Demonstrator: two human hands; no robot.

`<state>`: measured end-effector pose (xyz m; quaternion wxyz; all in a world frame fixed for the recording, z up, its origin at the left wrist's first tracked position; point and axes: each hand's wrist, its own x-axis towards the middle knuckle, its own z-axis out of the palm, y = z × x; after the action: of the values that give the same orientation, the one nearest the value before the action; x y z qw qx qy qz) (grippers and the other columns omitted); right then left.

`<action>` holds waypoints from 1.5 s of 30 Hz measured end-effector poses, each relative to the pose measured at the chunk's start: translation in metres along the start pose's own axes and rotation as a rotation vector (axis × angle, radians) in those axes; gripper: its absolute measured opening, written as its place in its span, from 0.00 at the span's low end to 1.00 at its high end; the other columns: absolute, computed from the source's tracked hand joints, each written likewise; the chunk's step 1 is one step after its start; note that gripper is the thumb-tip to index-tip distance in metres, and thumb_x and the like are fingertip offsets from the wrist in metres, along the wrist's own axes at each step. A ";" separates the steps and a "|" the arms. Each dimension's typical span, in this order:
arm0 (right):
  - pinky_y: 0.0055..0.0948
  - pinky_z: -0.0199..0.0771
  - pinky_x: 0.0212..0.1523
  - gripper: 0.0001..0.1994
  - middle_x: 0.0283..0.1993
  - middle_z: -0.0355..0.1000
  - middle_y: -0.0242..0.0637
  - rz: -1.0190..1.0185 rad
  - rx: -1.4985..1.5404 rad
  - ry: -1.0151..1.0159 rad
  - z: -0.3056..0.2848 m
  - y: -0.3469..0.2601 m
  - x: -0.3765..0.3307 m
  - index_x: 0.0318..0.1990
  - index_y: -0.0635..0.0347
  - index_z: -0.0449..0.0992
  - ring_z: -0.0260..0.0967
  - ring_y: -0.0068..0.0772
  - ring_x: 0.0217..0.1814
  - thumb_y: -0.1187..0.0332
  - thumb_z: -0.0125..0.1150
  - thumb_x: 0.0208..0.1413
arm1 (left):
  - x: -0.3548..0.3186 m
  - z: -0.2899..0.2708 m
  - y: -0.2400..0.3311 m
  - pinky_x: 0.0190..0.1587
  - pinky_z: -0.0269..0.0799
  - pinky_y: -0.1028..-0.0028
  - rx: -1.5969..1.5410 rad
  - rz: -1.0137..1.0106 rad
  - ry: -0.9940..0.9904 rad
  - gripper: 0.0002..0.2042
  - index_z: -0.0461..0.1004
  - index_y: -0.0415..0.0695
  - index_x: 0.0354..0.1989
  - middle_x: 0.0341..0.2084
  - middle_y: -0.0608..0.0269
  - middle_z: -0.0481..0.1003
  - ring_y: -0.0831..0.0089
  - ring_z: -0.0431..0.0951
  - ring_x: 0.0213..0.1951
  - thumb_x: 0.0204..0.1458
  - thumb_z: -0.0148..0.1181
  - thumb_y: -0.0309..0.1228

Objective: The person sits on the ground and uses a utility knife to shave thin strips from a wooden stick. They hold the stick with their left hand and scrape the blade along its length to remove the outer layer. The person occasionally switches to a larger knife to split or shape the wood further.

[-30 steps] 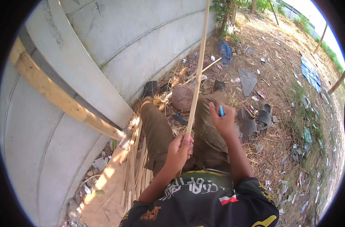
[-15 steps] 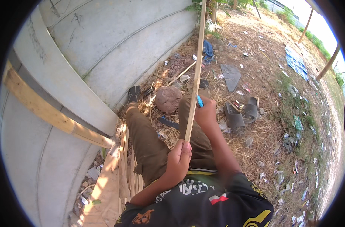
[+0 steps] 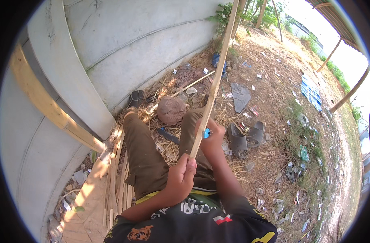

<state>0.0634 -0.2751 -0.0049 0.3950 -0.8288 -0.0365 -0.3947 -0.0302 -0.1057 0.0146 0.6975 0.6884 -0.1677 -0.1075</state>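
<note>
A long pale bamboo strip (image 3: 217,77) slants up and away from my lap, its far end running out of the top of the view. Its lower end sits in my closed left hand (image 3: 182,176), thumb along the strip. Farther up, my right hand (image 3: 212,137) is closed around a small blue tool (image 3: 207,133), pressed against the strip's right side. Only a bit of blue shows between the fingers; its working part is hidden. Below the strip, a dark blade-like piece with a blue end (image 3: 168,136) lies on the straw between my legs.
A round brown stone (image 3: 171,110) lies between my feet. Grey slides (image 3: 245,137) lie at right. Several bamboo strips (image 3: 119,178) rest by my left leg, near a thick bamboo pole (image 3: 55,109) and a concrete wall (image 3: 132,36). Straw and litter cover the ground.
The view has swung, so the scene sits farther left. My right hand has slid down the strip toward my left hand and turned, showing the blue tool's end. Both hands keep their hold.
</note>
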 end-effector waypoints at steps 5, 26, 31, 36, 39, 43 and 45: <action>0.27 0.62 0.21 0.09 0.15 0.64 0.28 0.285 0.080 0.120 -0.007 -0.001 0.041 0.23 0.64 0.74 0.61 0.13 0.20 0.76 0.63 0.55 | -0.002 0.005 -0.006 0.24 0.57 0.80 -0.033 0.020 -0.037 0.15 0.66 0.41 0.35 0.19 0.73 0.63 0.87 0.59 0.21 0.73 0.44 0.36; 0.39 0.66 0.22 0.10 0.18 0.68 0.41 0.174 -0.134 0.078 -0.015 0.022 0.029 0.24 0.59 0.70 0.68 0.48 0.18 0.72 0.69 0.47 | 0.004 -0.002 -0.005 0.24 0.59 0.76 0.118 0.084 0.047 0.11 0.69 0.40 0.39 0.18 0.68 0.66 0.85 0.61 0.21 0.72 0.48 0.34; 0.36 0.66 0.20 0.09 0.18 0.69 0.36 -0.164 -0.316 -0.091 -0.016 -0.013 -0.016 0.22 0.52 0.72 0.68 0.42 0.16 0.71 0.70 0.43 | 0.008 -0.005 -0.005 0.24 0.59 0.76 0.177 0.070 0.110 0.11 0.69 0.39 0.39 0.18 0.68 0.65 0.85 0.60 0.21 0.71 0.50 0.33; 0.43 0.69 0.24 0.05 0.19 0.72 0.39 0.247 -0.365 0.151 -0.014 0.007 0.026 0.27 0.53 0.79 0.73 0.45 0.20 0.67 0.70 0.45 | 0.003 0.003 -0.015 0.21 0.61 0.66 0.186 0.102 0.106 0.09 0.69 0.40 0.39 0.14 0.54 0.65 0.65 0.66 0.14 0.70 0.51 0.33; 0.46 0.71 0.26 0.05 0.19 0.73 0.40 0.185 -0.371 0.084 -0.016 0.023 0.033 0.30 0.53 0.82 0.74 0.47 0.21 0.65 0.71 0.47 | 0.007 0.003 -0.013 0.21 0.62 0.66 0.185 0.095 0.074 0.09 0.69 0.40 0.38 0.14 0.53 0.66 0.62 0.68 0.14 0.70 0.50 0.32; 0.38 0.68 0.20 0.10 0.17 0.70 0.38 -0.131 -0.336 -0.107 -0.027 0.003 -0.019 0.22 0.53 0.73 0.71 0.42 0.17 0.69 0.72 0.45 | 0.011 -0.001 -0.009 0.22 0.62 0.65 0.181 0.088 0.098 0.09 0.68 0.40 0.38 0.14 0.53 0.66 0.62 0.68 0.14 0.70 0.50 0.32; 0.34 0.66 0.19 0.14 0.17 0.69 0.36 -0.157 -0.293 -0.108 -0.027 -0.001 -0.033 0.20 0.52 0.67 0.70 0.40 0.16 0.70 0.71 0.45 | 0.009 0.001 -0.009 0.22 0.62 0.65 0.190 0.110 0.085 0.09 0.68 0.40 0.39 0.14 0.53 0.66 0.63 0.69 0.14 0.70 0.50 0.32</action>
<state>0.0238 -0.2846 -0.0172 0.2353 -0.8922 -0.0641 -0.3802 -0.0210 -0.1102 0.0066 0.6403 0.7452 -0.1848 -0.0231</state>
